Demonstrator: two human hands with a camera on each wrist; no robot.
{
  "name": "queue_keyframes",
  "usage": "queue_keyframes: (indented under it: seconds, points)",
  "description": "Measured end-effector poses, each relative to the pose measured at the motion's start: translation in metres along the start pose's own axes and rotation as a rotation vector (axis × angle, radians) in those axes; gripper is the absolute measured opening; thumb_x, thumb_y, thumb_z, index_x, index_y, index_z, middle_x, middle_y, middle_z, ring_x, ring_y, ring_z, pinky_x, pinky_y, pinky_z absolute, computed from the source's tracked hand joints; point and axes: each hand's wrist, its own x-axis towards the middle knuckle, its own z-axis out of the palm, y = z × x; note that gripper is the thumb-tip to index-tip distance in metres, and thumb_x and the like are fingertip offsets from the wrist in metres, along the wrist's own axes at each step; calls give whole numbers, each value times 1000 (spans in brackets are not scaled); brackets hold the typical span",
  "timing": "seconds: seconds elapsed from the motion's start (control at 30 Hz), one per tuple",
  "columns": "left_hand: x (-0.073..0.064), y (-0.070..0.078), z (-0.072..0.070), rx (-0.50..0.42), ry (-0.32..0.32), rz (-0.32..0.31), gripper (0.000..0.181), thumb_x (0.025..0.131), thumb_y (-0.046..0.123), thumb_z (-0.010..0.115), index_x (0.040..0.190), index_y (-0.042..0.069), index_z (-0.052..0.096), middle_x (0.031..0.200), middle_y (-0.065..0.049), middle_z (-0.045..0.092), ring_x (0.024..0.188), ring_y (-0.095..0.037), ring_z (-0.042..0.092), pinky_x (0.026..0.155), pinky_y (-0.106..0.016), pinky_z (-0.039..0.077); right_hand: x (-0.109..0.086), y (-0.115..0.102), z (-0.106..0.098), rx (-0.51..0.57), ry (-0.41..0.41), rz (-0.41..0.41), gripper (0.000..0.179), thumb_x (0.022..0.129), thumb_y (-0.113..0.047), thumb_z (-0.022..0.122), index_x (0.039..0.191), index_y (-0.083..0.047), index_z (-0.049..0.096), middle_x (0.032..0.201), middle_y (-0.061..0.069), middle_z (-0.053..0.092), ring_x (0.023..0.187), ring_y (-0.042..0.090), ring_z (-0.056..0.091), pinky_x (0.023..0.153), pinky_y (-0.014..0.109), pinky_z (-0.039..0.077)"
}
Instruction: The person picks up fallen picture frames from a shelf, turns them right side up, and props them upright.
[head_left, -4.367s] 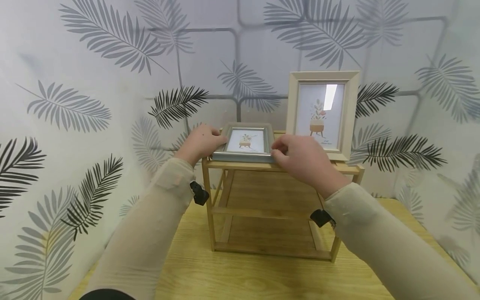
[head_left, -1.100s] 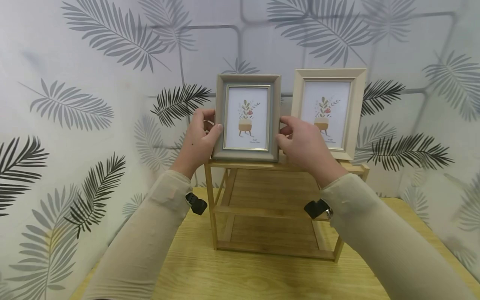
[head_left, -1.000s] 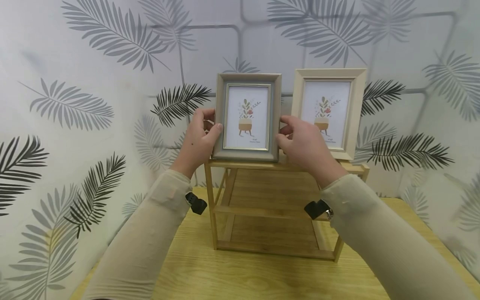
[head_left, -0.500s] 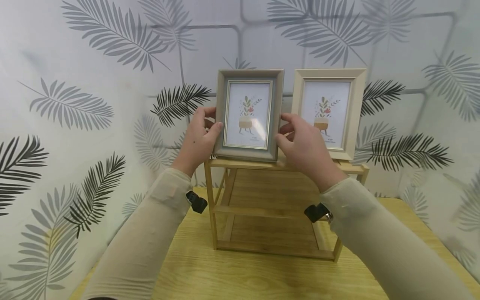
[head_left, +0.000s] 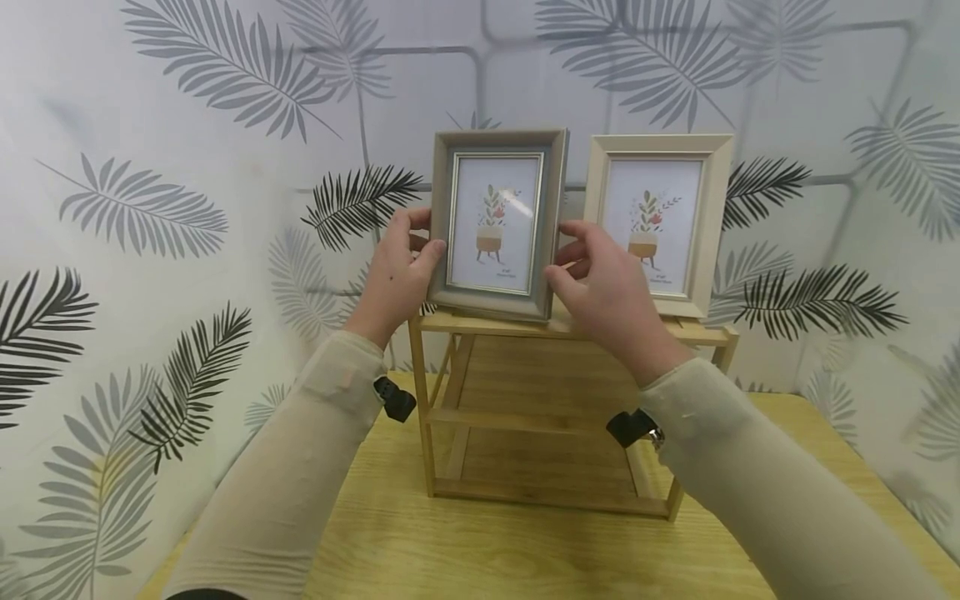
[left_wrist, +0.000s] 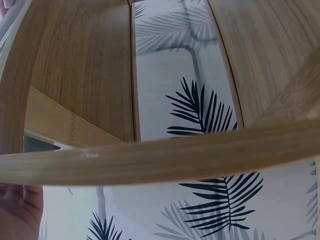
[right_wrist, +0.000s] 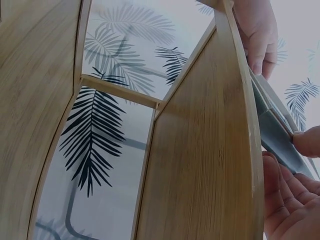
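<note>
A grey-taupe picture frame with a gold inner edge stands nearly upright above the left half of a bamboo rack's top. It leans a little to one side, its lower right corner dipping. My left hand grips the left edge, thumb in front and fingers going behind. At the opposite edge my right hand pinches the frame between thumb and fingers. Whether the bottom edge touches the rack cannot be told. In the right wrist view the frame shows edge-on beside the rack's top.
A cream picture frame with a similar plant print stands upright on the rack's right half, close to my right hand. Beneath the rack lies a yellow wood-grain table. A leaf-patterned wall rises right behind.
The grey-taupe frame lay flat on the rack at first and was raised upright by both hands. Over the last second it has risen slightly and tilted. The cream frame stays put.
</note>
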Motion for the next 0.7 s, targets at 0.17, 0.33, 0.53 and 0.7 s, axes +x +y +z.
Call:
queue_keyframes:
  seconds: [0.17, 0.33, 0.53, 0.7]
  points:
    - [2, 0, 0, 15, 7, -11, 39, 106, 19, 53, 143, 12, 43, 133, -1, 50, 108, -12, 57, 88, -35, 53, -1, -2, 1, 29, 5, -6, 57, 98, -20, 68, 148, -7, 44, 113, 5, 66, 97, 19, 67, 77, 41, 56]
    - [4, 1, 1, 32, 15, -16, 39, 106, 19, 55, 143, 12, 44, 133, -2, 50, 108, -12, 57, 89, -34, 53, -3, -2, 2, 55, 9, -5, 58, 97, -19, 69, 148, -7, 44, 112, 5, 65, 98, 19, 66, 79, 40, 56]
    - [5, 2, 1, 46, 25, -36, 38, 106, 18, 55, 142, 13, 45, 132, -2, 52, 108, -14, 58, 87, -34, 53, -5, -1, 5, 94, 17, -29, 57, 96, -17, 71, 144, -6, 45, 110, 6, 63, 98, 20, 66, 77, 40, 57]
    - [7, 2, 2, 62, 38, -38, 37, 105, 16, 55, 141, 12, 47, 128, -4, 54, 109, -17, 58, 90, -36, 52, -6, -3, 7, 122, 13, -34, 56, 95, -17, 72, 143, -6, 44, 110, 6, 62, 98, 20, 65, 77, 40, 56]
